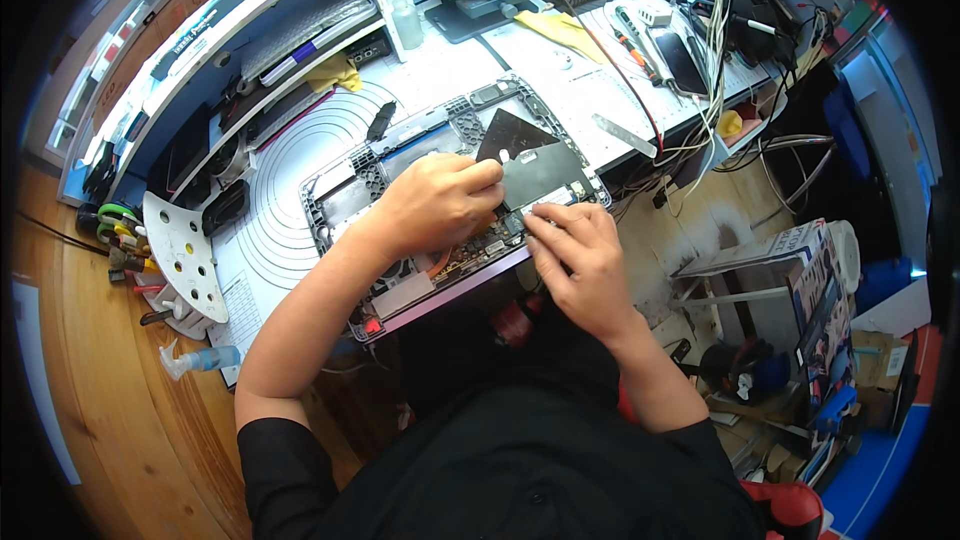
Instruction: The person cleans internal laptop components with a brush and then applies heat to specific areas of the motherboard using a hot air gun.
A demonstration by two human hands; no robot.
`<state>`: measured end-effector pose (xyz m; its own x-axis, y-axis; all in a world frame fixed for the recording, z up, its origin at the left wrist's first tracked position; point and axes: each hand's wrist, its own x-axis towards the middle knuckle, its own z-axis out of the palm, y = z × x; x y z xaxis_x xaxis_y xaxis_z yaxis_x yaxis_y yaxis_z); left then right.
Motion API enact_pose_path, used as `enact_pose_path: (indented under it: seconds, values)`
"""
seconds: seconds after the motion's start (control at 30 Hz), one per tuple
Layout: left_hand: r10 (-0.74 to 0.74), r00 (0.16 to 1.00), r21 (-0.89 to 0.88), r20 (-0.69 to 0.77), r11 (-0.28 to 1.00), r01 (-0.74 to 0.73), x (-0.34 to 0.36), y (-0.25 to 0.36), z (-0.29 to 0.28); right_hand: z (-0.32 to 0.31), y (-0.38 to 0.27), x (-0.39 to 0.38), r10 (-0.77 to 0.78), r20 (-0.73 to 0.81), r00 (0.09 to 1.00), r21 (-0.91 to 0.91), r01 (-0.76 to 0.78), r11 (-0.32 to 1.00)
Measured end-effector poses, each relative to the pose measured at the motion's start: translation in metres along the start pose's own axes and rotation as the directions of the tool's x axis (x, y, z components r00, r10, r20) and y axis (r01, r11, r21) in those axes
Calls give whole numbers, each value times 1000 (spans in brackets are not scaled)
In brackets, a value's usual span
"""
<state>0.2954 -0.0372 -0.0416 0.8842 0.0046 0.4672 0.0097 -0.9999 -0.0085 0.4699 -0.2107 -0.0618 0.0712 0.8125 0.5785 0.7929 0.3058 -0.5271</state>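
An opened laptop (432,143) lies at a slant on the work mat, its inner frame, boards and cables bare. My left hand (440,200) is over its middle, thumb and fingers closed in a pinch. A tiny whitish bit shows at those fingertips, too small to name. Beside them lies a dark grey flat panel (540,177), with a black sheet (515,133) angled across its far end. At the near right edge of the laptop, my right hand (582,265) grips the rim with bent fingers and thumb. Part of the circuitry is hidden beneath my left hand.
A metal ruler-like strip (624,135) lies right of the laptop. Farther back are a yellow cloth (562,35), a dark phone (682,62) and hanging cables (715,50). At left stand a white perforated holder (183,258) and a spray bottle (200,360).
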Motion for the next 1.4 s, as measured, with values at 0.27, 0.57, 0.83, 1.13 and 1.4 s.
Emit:
enact_pose_path:
  seconds: [0.27,0.57,0.83,1.13,1.4]
  values:
    - [-2,1000,7,3,1000,2,-1,-1,0,13,-5,-3,-49,9,999,-159,50,986]
    - [18,997,37,-78,999,-16,-3,2,2,14,-5,-5,-47,-22,999,-162,43,986]
    - [-2,996,34,-84,999,5,-5,2,4,11,-3,-7,-64,-28,998,-169,58,984]
    - [2,994,101,-113,995,9,-3,9,0,-52,71,23,-109,36,993,-113,112,987]
    - [-74,989,157,-125,983,93,-8,20,6,-60,67,46,-78,321,944,-161,135,978]
